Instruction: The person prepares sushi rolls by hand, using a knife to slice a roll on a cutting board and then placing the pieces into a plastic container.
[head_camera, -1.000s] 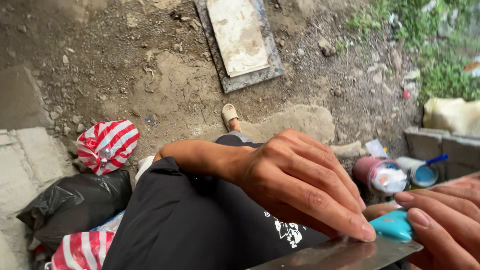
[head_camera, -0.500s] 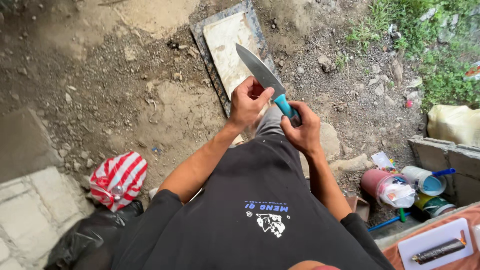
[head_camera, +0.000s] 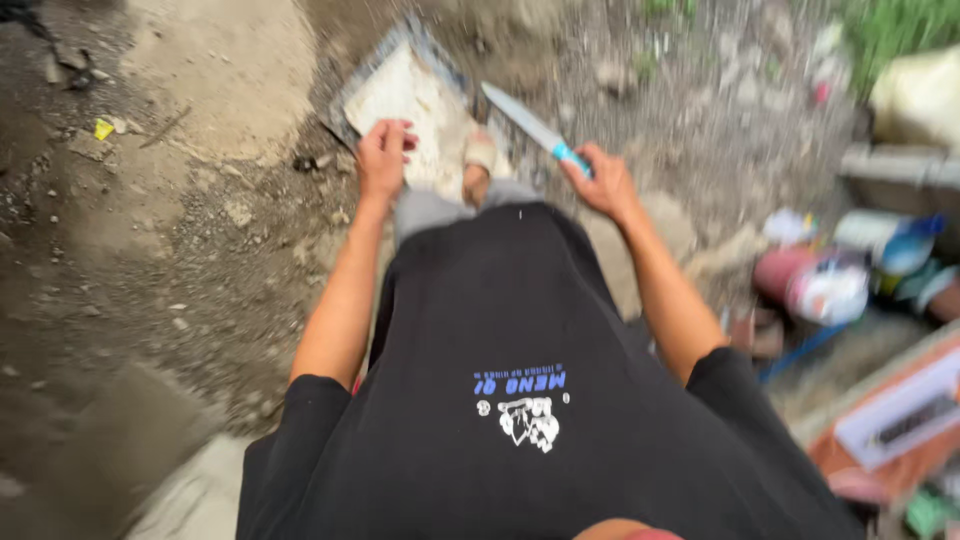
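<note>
Seen from above, over a black shirt (head_camera: 520, 400) with a small blue and white print. Right hand (head_camera: 600, 182) curled tight round the teal handle of a knife (head_camera: 535, 130), blade bare and slanting up and away to the left, its tip over the near right edge of the slab (head_camera: 405, 95). Left hand (head_camera: 382, 158) on the slab's near edge, fingers bent and drawn together, thumb side toward the knife; whether pinching the edge or only resting on it, cannot tell through the blur. Slab flat on the dirt (head_camera: 170, 230), pale, rectangular, dark-rimmed, tilted cornerwise. Just beside the slab's near corner, between both hands, a foot in a sandal (head_camera: 482, 158), grey trouser leg below it. Well right of the slab, a cluster of pots (head_camera: 830, 280), red, white and blue, blurred. Farther right and nearer, an orange board (head_camera: 900, 420) with a white strip on it. Far right of the slab, at the top, a patch of grass (head_camera: 890, 30) and a pale sack (head_camera: 920, 95). Left of the slab, a small yellow scrap (head_camera: 103, 128) on bare earth.
</note>
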